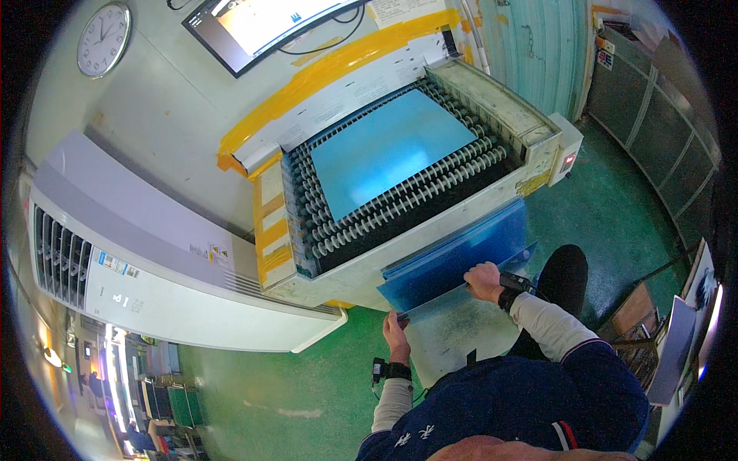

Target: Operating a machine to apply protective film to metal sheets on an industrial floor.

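Note:
My left hand (395,339) is closed on the left end of a thin, see-through sheet (437,305) held low in front of the machine. Farther right, my right hand (483,282) has its fingers curled over the same sheet's upper edge. Just beyond it, several dark blue sheets (461,242) stand on edge against the machine's front. A pale, scuffed panel (461,338) shows below the hands; whether it belongs to the see-through sheet I cannot tell. On top of the roller machine (461,201), a light blue sheet (392,150) lies flat across the rows of rollers.
A white air conditioner (177,253) lies along the left. Above the machine hangs a screen (265,27), with a round clock (104,40) to its left. Grey panelled cabinets (653,115) line the right side. Boards (676,338) lean at the lower right. The floor (261,384) is green.

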{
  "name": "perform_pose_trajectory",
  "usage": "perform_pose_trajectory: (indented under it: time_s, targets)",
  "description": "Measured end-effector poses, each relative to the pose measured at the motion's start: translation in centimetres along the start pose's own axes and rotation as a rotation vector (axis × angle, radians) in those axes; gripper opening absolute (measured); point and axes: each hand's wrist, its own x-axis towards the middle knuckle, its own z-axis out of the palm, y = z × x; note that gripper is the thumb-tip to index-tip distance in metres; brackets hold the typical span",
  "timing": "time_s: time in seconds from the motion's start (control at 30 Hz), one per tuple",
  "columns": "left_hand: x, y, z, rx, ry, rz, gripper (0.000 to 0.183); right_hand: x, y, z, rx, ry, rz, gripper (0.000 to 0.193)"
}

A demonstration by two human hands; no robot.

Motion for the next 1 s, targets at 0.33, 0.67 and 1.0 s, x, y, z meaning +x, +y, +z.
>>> perform_pose_trajectory:
  time_s: [0.33, 0.67, 1.0]
  targets:
    - [0.11, -0.47, -0.14, -0.035, -0.004, 0.004, 0.034, 0.08, 0.05, 0.08, -0.023, -0.033, 0.000, 0.009]
    - [0.14, -0.19, 0.08, -0.066, 0.022, -0.014, 0.033, 0.09, 0.00, -0.22, 0.014, -0.005, -0.017, 0.008]
    - [-0.19, 0.12, 0.40, -0.060, 0.006, 0.001, 0.032, 0.04, 0.27, 0.08, 0.029, -0.020, -0.011, 0.011]
